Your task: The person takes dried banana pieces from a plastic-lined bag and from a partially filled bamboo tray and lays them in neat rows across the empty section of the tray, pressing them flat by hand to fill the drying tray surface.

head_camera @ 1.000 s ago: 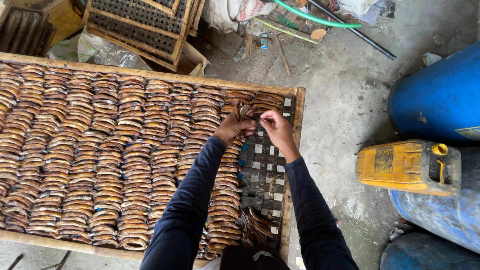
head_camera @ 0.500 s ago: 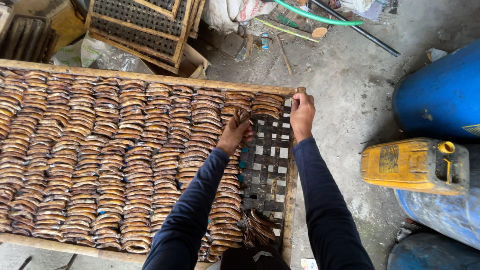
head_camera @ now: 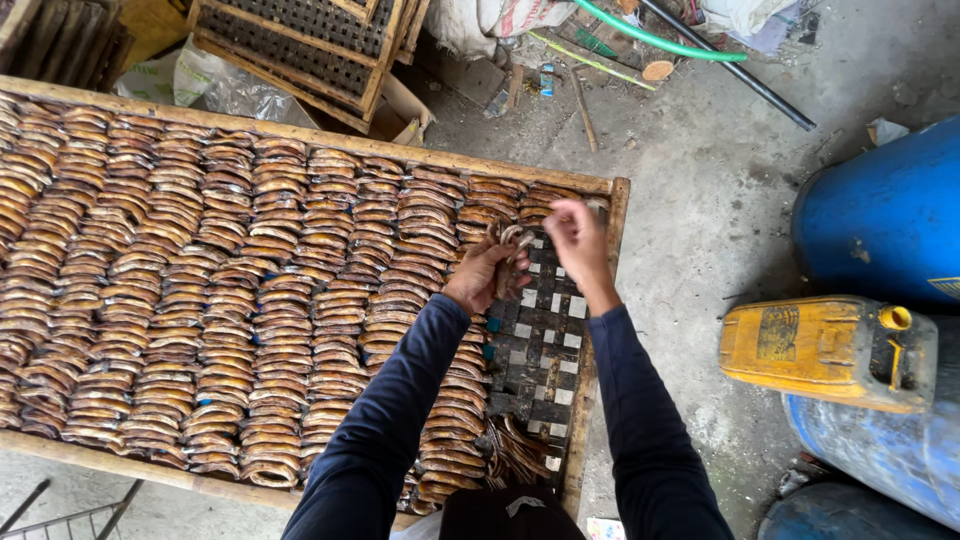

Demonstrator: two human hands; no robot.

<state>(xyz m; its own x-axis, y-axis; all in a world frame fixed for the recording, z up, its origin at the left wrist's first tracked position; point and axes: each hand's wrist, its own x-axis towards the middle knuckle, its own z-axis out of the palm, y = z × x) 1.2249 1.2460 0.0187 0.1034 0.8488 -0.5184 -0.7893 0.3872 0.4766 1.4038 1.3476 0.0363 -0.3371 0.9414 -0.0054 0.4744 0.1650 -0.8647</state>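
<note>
Fingers of the left hand (head_camera: 482, 278) clamp a bunch of brown curved dried fish (head_camera: 510, 250) above the wooden slatted drying rack (head_camera: 618, 205). Beside it, the right hand (head_camera: 574, 235) curls loosely, fingertips pinched; what it grips, I cannot tell.

The left hand (head_camera: 478, 277) grips a bunch of brown curved strips (head_camera: 508, 258) above the drying rack's (head_camera: 300, 133) bare mesh near its right edge. The right hand (head_camera: 575, 240) hovers just beside it, fingers pinched. A yellow jerrycan (head_camera: 830, 350) lies by blue drums (head_camera: 880, 215).

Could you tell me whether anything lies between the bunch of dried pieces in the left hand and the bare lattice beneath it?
Nothing visible does: the left hand holds the bunch of dried pieces directly over the bare lattice, with the right hand beside it.
</note>
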